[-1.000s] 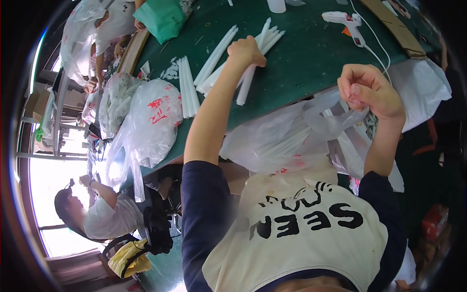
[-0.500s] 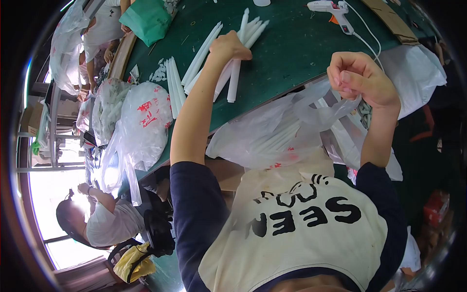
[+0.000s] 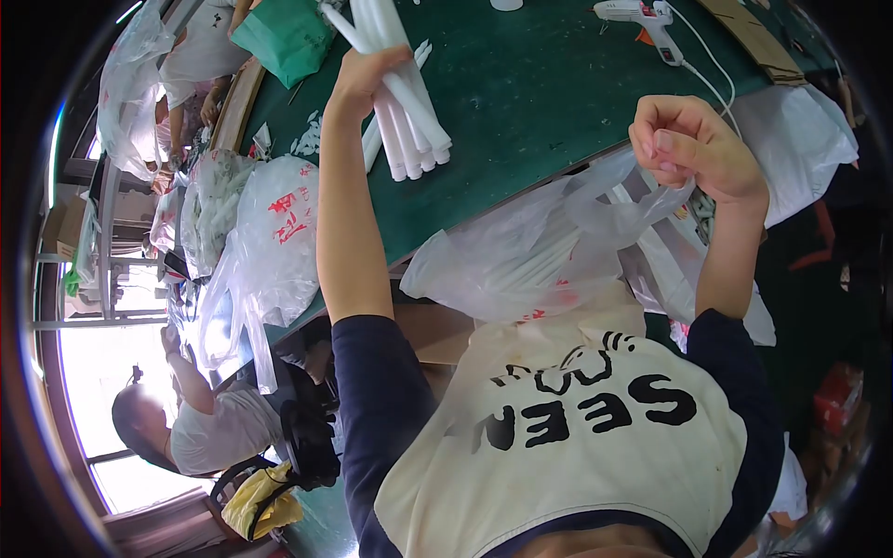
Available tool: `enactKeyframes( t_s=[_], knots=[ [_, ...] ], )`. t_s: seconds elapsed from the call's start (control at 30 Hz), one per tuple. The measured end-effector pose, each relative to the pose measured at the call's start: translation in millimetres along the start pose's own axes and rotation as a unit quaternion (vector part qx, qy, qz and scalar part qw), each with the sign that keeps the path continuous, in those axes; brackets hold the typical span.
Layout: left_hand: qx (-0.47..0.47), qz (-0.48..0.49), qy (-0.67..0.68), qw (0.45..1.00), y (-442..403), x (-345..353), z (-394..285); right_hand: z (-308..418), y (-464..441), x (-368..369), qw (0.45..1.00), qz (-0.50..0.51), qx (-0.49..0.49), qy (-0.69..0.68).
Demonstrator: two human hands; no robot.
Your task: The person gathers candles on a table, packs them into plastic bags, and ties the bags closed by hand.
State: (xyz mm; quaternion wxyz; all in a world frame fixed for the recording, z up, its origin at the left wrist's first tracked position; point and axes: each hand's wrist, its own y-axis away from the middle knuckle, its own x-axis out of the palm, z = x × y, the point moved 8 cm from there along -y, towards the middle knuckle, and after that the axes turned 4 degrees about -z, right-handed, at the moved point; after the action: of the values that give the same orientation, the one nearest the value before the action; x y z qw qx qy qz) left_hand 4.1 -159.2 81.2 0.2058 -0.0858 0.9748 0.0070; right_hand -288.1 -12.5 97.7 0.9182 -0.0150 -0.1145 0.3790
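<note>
My left hand (image 3: pixel 367 79) is wrapped around a bundle of several long white taper candles (image 3: pixel 414 126), raised over the green table. Their far ends run past the top of the view. Behind the bundle, another white candle (image 3: pixel 372 144) partly shows. My right hand (image 3: pixel 693 144) is closed on the handle of a clear plastic bag (image 3: pixel 521 260) with red print. The bag hangs open at the table's near edge in front of my body, and more white sticks lie inside it.
A glue gun (image 3: pixel 651 28) with a white cord lies at the back right, near cardboard (image 3: pixel 758 42). A green bag (image 3: pixel 284 37) and filled plastic bags (image 3: pixel 279 219) stand on the left. One person (image 3: pixel 223 418) sits at the left; another works at the upper left.
My left hand has gathered the candles from the table into one bundle and lifted it up and to the left. My right hand stays at the bag handle.
</note>
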Motion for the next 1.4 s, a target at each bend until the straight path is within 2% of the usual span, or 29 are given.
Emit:
enactKeyframes(
  t_s=[0.17,0.3,0.43,0.53,0.6,0.63,0.73,0.77,0.87,0.97,1.0,1.07,1.27,1.4],
  knots=[
    [-0.02,-0.043,0.225,0.973,-4.6,-16.0,23.4,0.4,-1.7,3.4,1.0,0.001,0.003,0.004],
    [0.017,-0.046,0.402,0.914,5.3,-15.5,21.9,-0.2,-1.1,2.9,1.0,-0.004,0.008,0.008],
    [0.044,-0.002,0.529,0.848,11.6,-10.9,11.8,1.1,-1.8,3.4,1.0,-0.005,0.002,0.003],
    [0.099,0.057,0.547,0.829,36.0,-5.7,-19.1,0.4,-2.1,2.2,1.0,-0.003,-0.003,0.003],
    [0.147,0.152,0.591,0.778,55.3,4.4,-46.3,1.0,-1.9,1.9,1.0,0.0,-0.006,0.004],
    [0.141,0.186,0.594,0.77,68.4,11.3,-60.6,1.5,-2.0,1.3,1.0,-0.006,-0.004,-0.003],
    [0.19,0.206,0.542,0.792,112.5,31.0,-93.4,2.9,-3.8,-0.6,1.0,-0.015,-0.003,-0.023],
    [0.099,0.112,0.483,0.862,124.3,35.3,-83.8,2.8,-4.5,-1.5,0.999,-0.015,-0.006,-0.028],
    [0.201,0.192,0.49,0.826,158.6,59.1,-94.6,2.1,-5.7,-5.9,0.999,-0.016,-0.013,-0.038],
    [0.282,0.192,0.228,0.912,191.2,80.2,-88.6,1.1,-3.3,-10.5,0.999,-0.046,-0.012,-0.022],
    [0.306,0.195,0.21,0.908,198.6,85.7,-85.6,0.6,-2.4,-12.4,0.998,-0.061,-0.011,-0.013],
    [0.351,0.199,0.172,0.899,211.7,96.9,-76.9,0.0,-2.5,-13.1,0.999,-0.03,-0.01,-0.033],
    [0.391,0.171,0.012,0.904,228.5,112.5,-38.4,-1.0,-2.0,-10.3,0.999,-0.019,-0.013,-0.028],
    [0.355,0.165,0.144,0.909,225.5,106.0,-28.1,-2.0,-2.4,-10.4,0.999,-0.012,-0.01,-0.035]
  ],
)
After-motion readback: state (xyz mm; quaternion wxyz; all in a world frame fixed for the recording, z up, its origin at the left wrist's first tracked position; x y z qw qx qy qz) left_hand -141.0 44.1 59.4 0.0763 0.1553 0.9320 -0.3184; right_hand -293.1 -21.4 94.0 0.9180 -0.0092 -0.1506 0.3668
